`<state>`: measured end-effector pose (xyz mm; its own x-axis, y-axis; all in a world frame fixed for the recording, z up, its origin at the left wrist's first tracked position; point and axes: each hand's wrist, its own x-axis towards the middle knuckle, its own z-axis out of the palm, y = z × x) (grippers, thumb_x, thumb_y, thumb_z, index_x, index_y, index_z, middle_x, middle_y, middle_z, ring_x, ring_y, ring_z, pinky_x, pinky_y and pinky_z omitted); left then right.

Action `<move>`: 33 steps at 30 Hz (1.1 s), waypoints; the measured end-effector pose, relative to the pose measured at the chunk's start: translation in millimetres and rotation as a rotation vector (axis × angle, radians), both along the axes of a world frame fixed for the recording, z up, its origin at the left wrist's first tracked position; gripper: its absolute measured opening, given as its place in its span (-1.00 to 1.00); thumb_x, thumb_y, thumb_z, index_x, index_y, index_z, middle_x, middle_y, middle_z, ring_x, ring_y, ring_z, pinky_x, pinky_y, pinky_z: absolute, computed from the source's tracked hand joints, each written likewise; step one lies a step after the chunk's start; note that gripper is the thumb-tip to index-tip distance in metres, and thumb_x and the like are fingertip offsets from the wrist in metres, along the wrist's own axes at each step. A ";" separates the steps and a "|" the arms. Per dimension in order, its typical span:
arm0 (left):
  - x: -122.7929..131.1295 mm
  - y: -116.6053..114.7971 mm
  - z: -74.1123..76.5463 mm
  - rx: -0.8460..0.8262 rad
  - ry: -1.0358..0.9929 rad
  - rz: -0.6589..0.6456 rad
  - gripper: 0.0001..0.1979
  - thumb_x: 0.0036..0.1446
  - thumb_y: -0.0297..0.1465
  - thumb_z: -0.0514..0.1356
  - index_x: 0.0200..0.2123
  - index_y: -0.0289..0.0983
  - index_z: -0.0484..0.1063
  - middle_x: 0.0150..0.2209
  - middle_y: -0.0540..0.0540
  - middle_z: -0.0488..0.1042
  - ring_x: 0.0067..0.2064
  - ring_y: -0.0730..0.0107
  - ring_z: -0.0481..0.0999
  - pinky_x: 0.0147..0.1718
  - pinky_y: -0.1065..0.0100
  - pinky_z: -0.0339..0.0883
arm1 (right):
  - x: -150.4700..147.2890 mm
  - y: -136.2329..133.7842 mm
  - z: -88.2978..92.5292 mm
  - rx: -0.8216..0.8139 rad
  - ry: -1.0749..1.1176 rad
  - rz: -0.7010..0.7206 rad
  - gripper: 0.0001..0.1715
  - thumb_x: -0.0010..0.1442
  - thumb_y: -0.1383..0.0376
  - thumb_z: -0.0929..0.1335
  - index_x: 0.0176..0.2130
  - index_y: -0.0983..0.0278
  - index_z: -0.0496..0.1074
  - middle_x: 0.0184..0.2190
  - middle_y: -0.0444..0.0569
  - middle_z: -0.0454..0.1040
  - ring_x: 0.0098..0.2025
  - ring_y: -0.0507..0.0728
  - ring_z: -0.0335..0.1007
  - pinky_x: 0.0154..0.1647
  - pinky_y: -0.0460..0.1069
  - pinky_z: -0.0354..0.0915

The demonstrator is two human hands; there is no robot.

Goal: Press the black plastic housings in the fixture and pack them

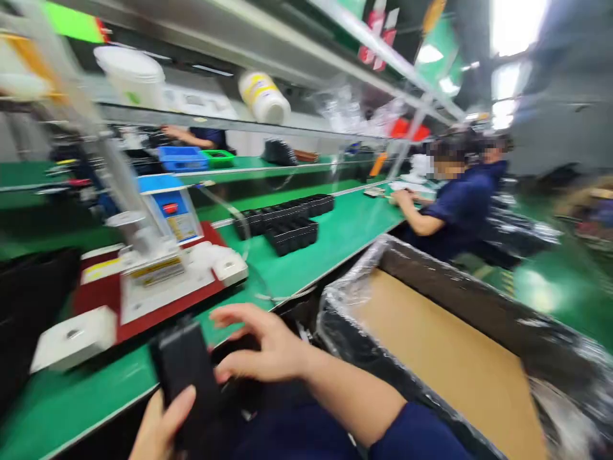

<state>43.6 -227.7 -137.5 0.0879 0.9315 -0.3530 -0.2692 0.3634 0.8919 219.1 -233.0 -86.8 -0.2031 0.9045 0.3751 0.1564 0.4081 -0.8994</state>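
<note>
My left hand [163,425] grips a black box-shaped object [186,358], its thumb lying across the near face. The object stands roughly upright at the bench's front edge; its exact kind is blurred. Just right of it, my right hand [265,345] has its fingers apart and curved toward the object. Whether its fingertips touch the object I cannot tell. Beyond both hands sits a press-like machine [156,268] on a dark red base, with a blue-fronted box at its back and white button blocks at either side.
Black divided trays [292,233] lie on the green bench [349,220]. To my right stands a large plastic-lined bin [397,332] with a cardboard sheet inside. A co-worker [454,198] sits farther along. A shelf overhead bears a white bucket [131,73] and a tilted white bottle [263,96].
</note>
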 end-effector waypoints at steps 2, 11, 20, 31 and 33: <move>0.0 0.6 13.7 -0.070 -0.474 -0.117 -0.28 -0.40 -0.03 0.40 -0.13 -0.29 0.46 -0.52 -0.01 0.35 -0.35 0.27 0.42 -0.27 0.25 0.44 | -2.6 -4.2 -3.2 -0.104 0.051 -0.033 -0.43 0.14 0.16 0.42 0.10 0.29 0.32 0.03 0.07 0.40 0.08 0.15 0.34 0.02 0.02 0.32; -25.0 21.4 -4.8 0.154 -0.994 -0.319 -0.25 -0.18 0.03 0.24 0.00 -0.38 0.45 -0.58 0.01 0.24 -0.44 0.38 0.30 -0.27 0.22 0.38 | -11.4 5.1 -39.4 -0.310 -0.114 0.189 -0.66 0.23 0.12 0.36 -0.06 0.26 0.45 -0.18 0.06 0.51 -0.16 0.18 0.43 -0.08 0.10 0.36; -26.1 26.0 -7.5 0.183 -0.853 -0.188 -0.31 -0.03 -0.02 0.23 0.02 -0.45 0.41 -0.52 -0.01 0.25 -0.36 0.34 0.33 -0.23 0.25 0.31 | -16.9 6.2 -42.9 -0.344 -0.058 0.222 -0.52 0.20 0.13 0.38 0.08 0.23 0.33 -0.15 0.02 0.47 -0.16 0.14 0.39 -0.16 0.03 0.33; -8.0 2.8 4.2 0.216 -0.136 0.043 -0.33 -0.22 -0.09 0.41 -0.04 -0.27 0.40 -0.05 -0.23 0.44 -0.05 0.08 0.43 -0.07 0.22 0.34 | -30.8 16.1 -63.6 -0.508 0.424 0.189 -0.33 -0.06 -0.09 0.50 -0.11 0.26 0.35 -0.20 0.01 0.43 -0.35 0.06 0.40 -0.29 -0.01 0.35; -3.6 -2.4 8.6 0.239 -0.098 0.062 -0.28 -0.26 -0.07 0.42 -0.02 -0.26 0.39 0.00 -0.23 0.44 0.01 0.00 0.42 -0.05 0.20 0.35 | -30.6 18.4 -62.6 -0.512 0.476 0.182 -0.29 -0.10 -0.13 0.50 -0.14 0.26 0.36 -0.20 0.01 0.42 -0.44 0.01 0.36 -0.34 -0.02 0.34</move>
<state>40.0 -230.0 -128.9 0.0513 0.9920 -0.1153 -0.3733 0.1261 0.9191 188.5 -214.7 -149.4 -0.2871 0.9579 -0.0019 -0.3303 -0.1008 -0.9385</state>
